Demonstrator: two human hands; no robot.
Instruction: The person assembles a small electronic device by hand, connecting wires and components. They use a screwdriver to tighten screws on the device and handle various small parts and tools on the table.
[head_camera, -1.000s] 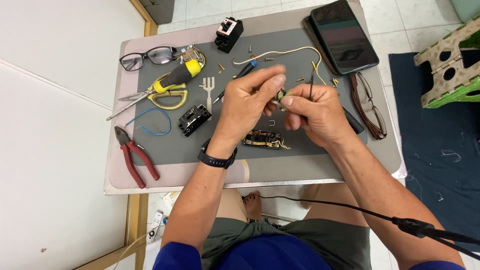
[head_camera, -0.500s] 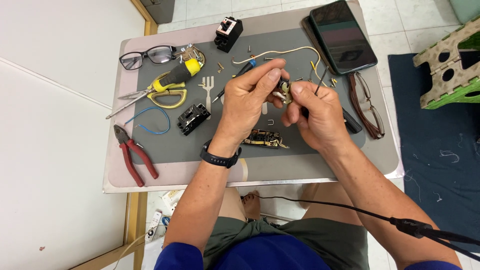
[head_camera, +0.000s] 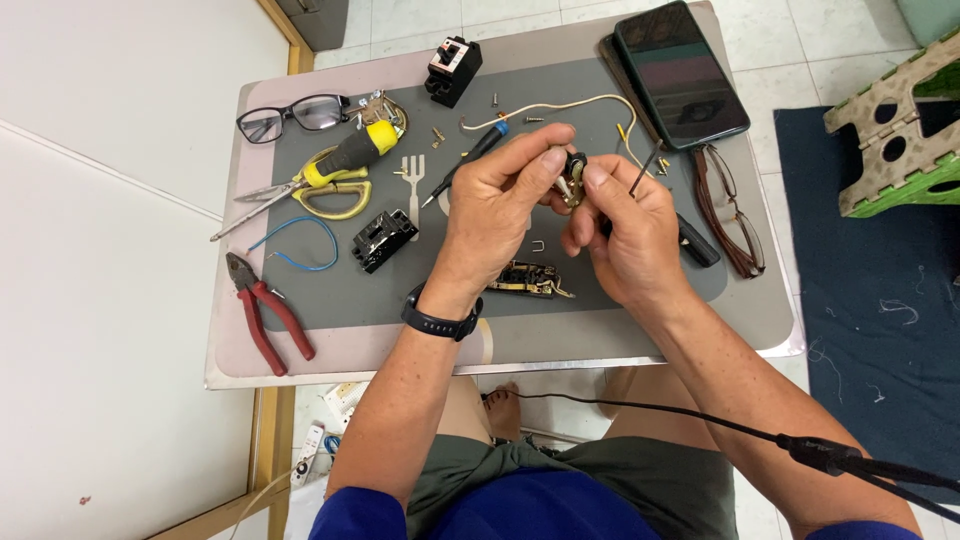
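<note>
Bright, even light, soft shadows, sharp focus, slight bending at edges.

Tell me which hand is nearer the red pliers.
Left. The left hand is raised over the middle of the grey mat, with the red pliers off to its left near the table edge. The right hand is farther away, beyond the left one.

On the bench (head_camera: 520, 345), pliers (head_camera: 268, 322) lie at the left edge, a phone (head_camera: 680, 75) at the far right corner, spectacles (head_camera: 292, 116) far left.
</note>
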